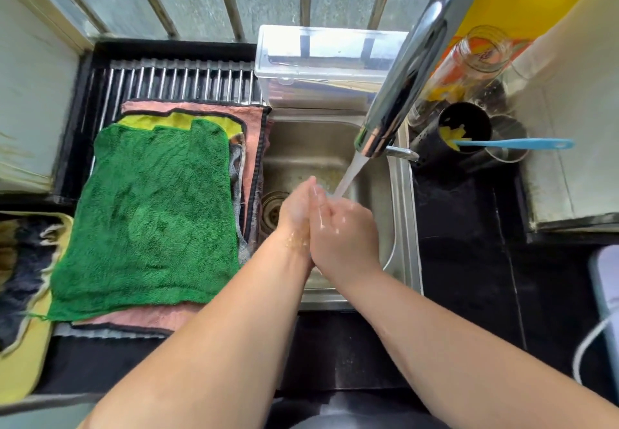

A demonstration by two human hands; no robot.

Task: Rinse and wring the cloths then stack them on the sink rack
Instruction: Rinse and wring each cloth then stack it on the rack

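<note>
Cloths (150, 200) stacked flat on the sink rack (181, 76) at left, green on top, yellow and pink beneath; left grip (296, 214) and right grip (341, 237) pressed together over the sink (402, 210), under the faucet (402, 70) stream; left wide and straight, right loosely bent, holding nothing.

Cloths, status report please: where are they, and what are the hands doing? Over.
Left hand and right hand pressed together under running tap, no cloth held. Cloth stack on sink rack, green cloth on top. Nothing blocking.
</note>
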